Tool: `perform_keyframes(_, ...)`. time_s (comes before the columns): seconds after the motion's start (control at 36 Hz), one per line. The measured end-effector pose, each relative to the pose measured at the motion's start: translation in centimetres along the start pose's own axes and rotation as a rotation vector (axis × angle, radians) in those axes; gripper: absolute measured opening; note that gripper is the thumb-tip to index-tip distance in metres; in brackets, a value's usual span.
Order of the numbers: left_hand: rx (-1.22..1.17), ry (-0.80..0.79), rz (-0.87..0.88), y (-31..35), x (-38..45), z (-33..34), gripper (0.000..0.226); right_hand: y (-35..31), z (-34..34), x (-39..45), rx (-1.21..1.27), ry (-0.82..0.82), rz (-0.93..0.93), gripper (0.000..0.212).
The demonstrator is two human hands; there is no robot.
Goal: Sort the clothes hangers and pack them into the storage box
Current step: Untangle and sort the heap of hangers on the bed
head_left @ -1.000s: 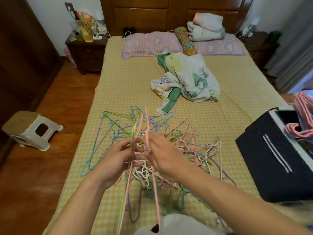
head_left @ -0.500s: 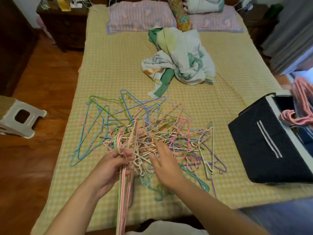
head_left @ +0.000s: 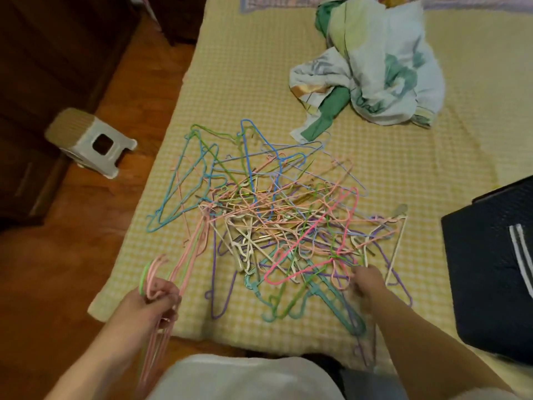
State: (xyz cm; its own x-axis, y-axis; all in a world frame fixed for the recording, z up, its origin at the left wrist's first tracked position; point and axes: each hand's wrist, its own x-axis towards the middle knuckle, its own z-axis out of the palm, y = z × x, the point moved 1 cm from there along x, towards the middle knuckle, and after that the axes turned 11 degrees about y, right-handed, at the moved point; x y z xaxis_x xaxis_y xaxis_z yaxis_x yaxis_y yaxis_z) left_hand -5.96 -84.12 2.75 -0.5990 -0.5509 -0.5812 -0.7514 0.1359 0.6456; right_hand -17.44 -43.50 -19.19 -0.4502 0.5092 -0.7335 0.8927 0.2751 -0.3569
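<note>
A tangled pile of thin hangers (head_left: pixel 277 215) in pink, blue, green, purple and cream lies on the yellow checked bed (head_left: pixel 245 67). My left hand (head_left: pixel 157 298) grips a bunch of pink hangers and a green one (head_left: pixel 184 255) by their hooks, held at the bed's near left corner, apart from the pile's middle. My right hand (head_left: pixel 367 281) reaches into the pile's near right edge, fingers curled among pink and purple wires; the blur hides what it pinches. The dark storage box (head_left: pixel 484 269) stands on the bed at the right.
A crumpled floral blanket with green cloth (head_left: pixel 372 67) lies beyond the pile. A small grey stool (head_left: pixel 89 142) stands on the wooden floor to the left. Dark wooden furniture (head_left: pixel 43 82) lines the left wall.
The view has tilted down and closer. My left hand has pulled the pink bunch left and toward me, off the pile. My right hand has moved right to the pile's near right edge.
</note>
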Motion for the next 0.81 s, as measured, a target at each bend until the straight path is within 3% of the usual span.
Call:
perform_keyframes(0.14, 0.034, 0.067, -0.033, -0.8, -2.4, 0.6, 0.01, -1.8, 1.1, 2.2, 0.215, -0.06, 0.116, 0.018)
perform_keyframes(0.22, -0.006, 0.102, -0.078, -0.8, -3.2, 1.5, 0.01, -1.9, 1.6, 2.3, 0.197, -0.088, 0.097, 0.014)
perform_keyframes(0.33, -0.057, 0.118, -0.103, -0.3, -4.1, 3.1, 0.014, -2.0, 1.9, 0.6, 0.054, -0.044, -0.077, 0.014)
perform_keyframes(0.44, -0.064, 0.109, -0.067, 0.3, -4.8, 4.2, 0.012, -1.9, 2.2, 0.2, -0.161, 0.128, -0.245, 0.036)
perform_keyframes(0.53, -0.056, 0.113, -0.065, 0.8, -5.3, 4.7, 0.01, -1.8, 3.9, 0.3, -0.366, 0.016, -0.305, 0.034)
perform_keyframes(0.58, -0.029, 0.115, -0.047, 1.1, -5.6, 4.8, 0.011, -1.6, 4.6, 0.5, -0.329, -0.009, -0.293, 0.034)
perform_keyframes(0.72, -0.007, 0.115, -0.052, 1.4, -5.8, 4.4, 0.013, 0.1, 2.6, 2.9, -0.195, 0.134, -0.17, 0.038)
perform_keyframes(0.81, 0.003, 0.142, -0.066, 1.2, -5.7, 3.8, 0.011, 1.4, 2.2, 5.4, -0.181, -0.012, -0.153, 0.037)
